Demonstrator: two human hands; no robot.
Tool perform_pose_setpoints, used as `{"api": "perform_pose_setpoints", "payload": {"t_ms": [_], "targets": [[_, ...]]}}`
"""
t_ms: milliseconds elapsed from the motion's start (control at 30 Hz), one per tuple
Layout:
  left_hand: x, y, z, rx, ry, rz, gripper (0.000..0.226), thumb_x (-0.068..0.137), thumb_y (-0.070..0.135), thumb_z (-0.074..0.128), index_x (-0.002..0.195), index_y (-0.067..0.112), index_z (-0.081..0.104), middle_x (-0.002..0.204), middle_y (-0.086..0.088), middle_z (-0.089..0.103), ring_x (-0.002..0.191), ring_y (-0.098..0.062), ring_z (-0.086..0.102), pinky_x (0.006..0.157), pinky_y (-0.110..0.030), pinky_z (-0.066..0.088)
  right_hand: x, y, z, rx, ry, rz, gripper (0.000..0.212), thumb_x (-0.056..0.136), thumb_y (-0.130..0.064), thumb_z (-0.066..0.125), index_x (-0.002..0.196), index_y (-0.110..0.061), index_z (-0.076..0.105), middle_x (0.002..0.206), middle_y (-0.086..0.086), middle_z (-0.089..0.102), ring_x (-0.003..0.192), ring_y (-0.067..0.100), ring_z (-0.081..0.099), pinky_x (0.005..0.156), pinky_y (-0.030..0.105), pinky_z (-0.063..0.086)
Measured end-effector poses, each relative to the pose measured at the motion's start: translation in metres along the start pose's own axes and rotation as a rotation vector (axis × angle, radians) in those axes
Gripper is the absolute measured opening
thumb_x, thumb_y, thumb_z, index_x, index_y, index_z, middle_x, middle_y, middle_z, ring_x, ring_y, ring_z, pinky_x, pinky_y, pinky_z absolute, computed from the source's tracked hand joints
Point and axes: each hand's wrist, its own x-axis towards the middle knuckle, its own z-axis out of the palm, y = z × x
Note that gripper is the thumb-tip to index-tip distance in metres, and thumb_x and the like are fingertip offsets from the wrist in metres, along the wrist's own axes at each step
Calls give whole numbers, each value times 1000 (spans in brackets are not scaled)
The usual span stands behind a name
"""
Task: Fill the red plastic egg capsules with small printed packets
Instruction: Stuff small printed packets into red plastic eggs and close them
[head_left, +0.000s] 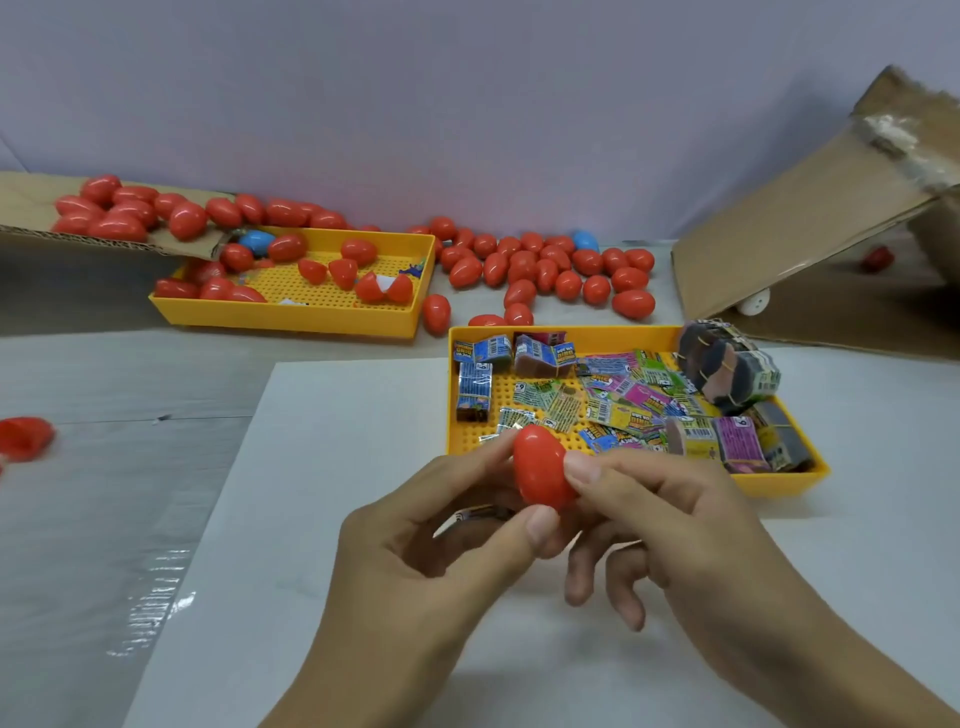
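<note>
Both hands hold one closed red egg capsule (543, 465) above the white sheet (322, 493). My left hand (415, 566) pinches it between thumb and forefinger from the left and below. My right hand (691, 525) pinches its right side with thumb and forefinger. A small printed packet (480, 514) peeks out beneath the left fingers. The yellow tray (779, 486) just behind the egg holds several printed packets (618, 400) and banded bundles (727, 369).
A second yellow tray (296, 322) at the back left holds egg halves and whole eggs. Loose red eggs (550, 270) lie along the wall, more on a cardboard flap (31, 208). A cardboard box (810, 228) leans at the right. One red egg (23, 436) lies far left.
</note>
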Motion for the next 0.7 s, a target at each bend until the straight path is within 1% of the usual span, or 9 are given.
{"api": "perform_pose_setpoints", "payload": {"t_ms": [100, 233, 300, 400, 433, 500, 600, 667, 700], "targets": [[1, -4, -1, 38, -2, 39, 48, 68, 27, 80, 114, 37, 73, 103, -4, 74, 86, -15, 73, 74, -20, 57, -1, 2, 4, -57, -73, 31, 39, 82, -52, 60, 77, -15, 73, 71, 9, 71, 49, 19, 60, 36, 20, 36], [0, -3, -5, 266, 1, 176, 57, 75, 24, 76, 130, 30, 63, 103, 3, 70, 92, -19, 69, 76, -23, 57, 1, 3, 1, -44, -21, 30, 41, 77, -54, 61, 78, -16, 75, 70, 10, 69, 48, 18, 57, 35, 19, 35], [5, 0, -5, 417, -20, 247, 70, 77, 24, 76, 142, 24, 50, 101, 9, 70, 86, -15, 69, 73, -21, 56, 2, 2, 1, -7, 8, 52, 48, 76, -59, 60, 74, -13, 74, 71, 13, 70, 47, 18, 57, 34, 19, 34], [13, 7, -4, 471, -61, 157, 73, 84, 21, 74, 146, 1, 42, 93, 3, 67, 65, -3, 66, 60, -11, 51, 1, 3, 4, -83, 27, 53, 55, 73, -66, 59, 73, -13, 73, 69, 9, 71, 47, 16, 57, 34, 19, 35], [14, 9, -5, 488, -82, 194, 73, 82, 19, 75, 146, 3, 43, 96, 6, 68, 67, -4, 65, 63, -12, 51, 1, 4, 4, -99, 32, 53, 53, 74, -65, 61, 73, -13, 73, 67, 8, 70, 47, 15, 56, 34, 19, 34], [6, 6, -6, 532, -33, 286, 77, 76, 20, 78, 145, 17, 45, 105, 12, 69, 79, -12, 65, 70, -19, 53, 2, 4, 4, -67, 28, 71, 46, 78, -58, 65, 70, -13, 74, 64, 8, 68, 45, 16, 55, 34, 18, 33], [3, 0, -9, 348, -10, 194, 70, 73, 22, 78, 137, 24, 51, 107, 6, 71, 84, -21, 65, 70, -23, 54, 3, 3, 0, 58, 23, 102, 38, 79, -44, 65, 71, -8, 75, 67, 15, 68, 44, 18, 57, 33, 18, 34], [2, 2, -8, 189, 14, 88, 63, 68, 15, 83, 126, 27, 63, 104, 0, 72, 80, -20, 66, 69, -22, 54, 2, 2, -2, 90, 19, 63, 31, 80, -37, 66, 78, -8, 77, 71, 16, 70, 48, 20, 62, 33, 19, 37], [4, 2, -9, 127, 29, 36, 55, 67, 17, 83, 119, 28, 68, 102, -2, 72, 78, -20, 67, 68, -22, 55, 1, 2, -1, 83, 16, 27, 25, 80, -33, 67, 85, -10, 78, 73, 16, 71, 52, 22, 65, 34, 20, 39]]}}
